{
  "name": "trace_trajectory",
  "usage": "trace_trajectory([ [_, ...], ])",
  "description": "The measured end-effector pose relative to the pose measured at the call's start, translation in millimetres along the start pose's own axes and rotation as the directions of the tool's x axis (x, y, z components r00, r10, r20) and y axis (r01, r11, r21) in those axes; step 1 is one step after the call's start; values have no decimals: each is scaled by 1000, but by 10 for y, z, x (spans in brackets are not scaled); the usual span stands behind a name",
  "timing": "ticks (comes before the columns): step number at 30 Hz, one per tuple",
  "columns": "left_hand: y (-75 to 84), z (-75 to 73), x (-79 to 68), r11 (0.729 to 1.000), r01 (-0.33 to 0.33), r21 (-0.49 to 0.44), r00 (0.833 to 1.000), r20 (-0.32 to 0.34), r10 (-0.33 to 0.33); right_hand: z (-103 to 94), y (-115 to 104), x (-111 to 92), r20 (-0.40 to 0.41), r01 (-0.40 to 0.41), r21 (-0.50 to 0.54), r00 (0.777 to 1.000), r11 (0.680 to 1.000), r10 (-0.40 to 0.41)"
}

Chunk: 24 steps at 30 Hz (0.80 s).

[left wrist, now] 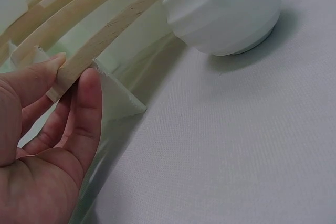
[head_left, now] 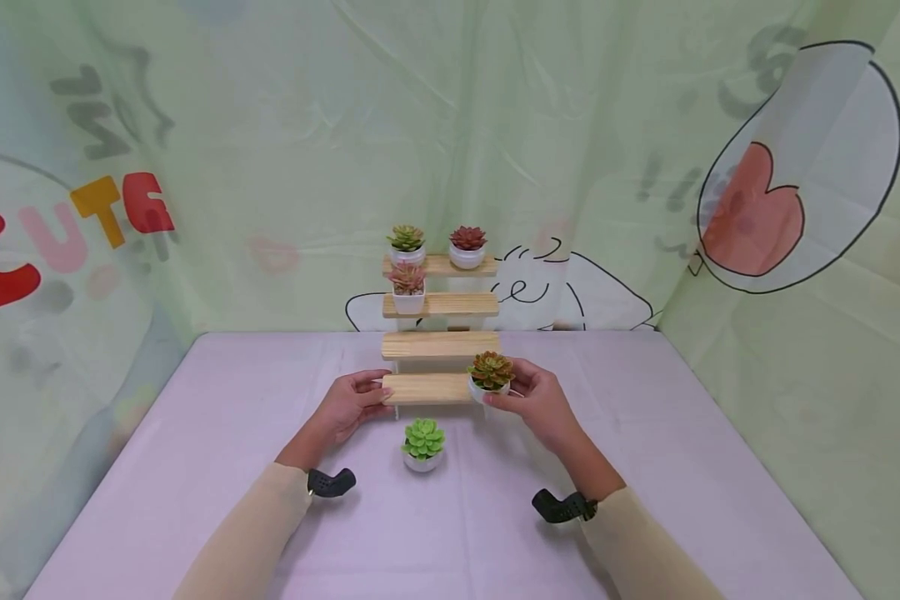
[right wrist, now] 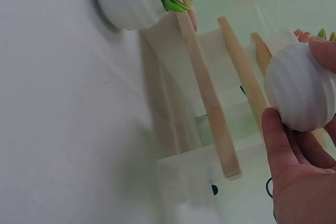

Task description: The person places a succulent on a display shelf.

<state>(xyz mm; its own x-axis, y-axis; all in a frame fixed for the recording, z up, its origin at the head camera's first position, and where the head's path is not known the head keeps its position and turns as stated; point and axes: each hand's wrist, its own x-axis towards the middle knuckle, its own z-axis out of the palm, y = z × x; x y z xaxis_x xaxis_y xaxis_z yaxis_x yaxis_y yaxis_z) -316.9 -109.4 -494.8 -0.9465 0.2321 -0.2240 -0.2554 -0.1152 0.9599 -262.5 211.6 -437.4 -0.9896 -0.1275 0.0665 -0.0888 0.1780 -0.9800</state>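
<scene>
My right hand [head_left: 536,402] holds a brownish-green potted succulent [head_left: 491,372] by its white pot, at the right end of the lowest step. In the right wrist view thumb and fingers grip the ribbed pot [right wrist: 298,88], which is raised off the wood. My left hand [head_left: 351,403] pinches the left end of the lowest plank [left wrist: 100,38] of a stepped wooden stand [head_left: 441,345] with pale side supports. A bright green succulent [head_left: 423,443] in a white pot stands on the table in front of the stand, between the hands.
On the top step sit a green succulent [head_left: 407,243] at left and a dark red one [head_left: 467,246] at right. A pink succulent [head_left: 408,287] in a squarer pot occupies the second step's left. Printed curtains [head_left: 307,167] surround the lilac-white tablecloth [head_left: 450,533].
</scene>
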Motion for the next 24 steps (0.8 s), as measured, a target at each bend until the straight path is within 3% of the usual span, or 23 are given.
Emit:
trace_trajectory([
  [15,2,1,1,1000,-1,9,1000,0,1,26,-256,246,-5,11,-20,1000,1000,-11],
  [24,12,8,-8,1000,-2,4,1000,-2,2,51,-391,358,4,39,21,999,999,-39],
])
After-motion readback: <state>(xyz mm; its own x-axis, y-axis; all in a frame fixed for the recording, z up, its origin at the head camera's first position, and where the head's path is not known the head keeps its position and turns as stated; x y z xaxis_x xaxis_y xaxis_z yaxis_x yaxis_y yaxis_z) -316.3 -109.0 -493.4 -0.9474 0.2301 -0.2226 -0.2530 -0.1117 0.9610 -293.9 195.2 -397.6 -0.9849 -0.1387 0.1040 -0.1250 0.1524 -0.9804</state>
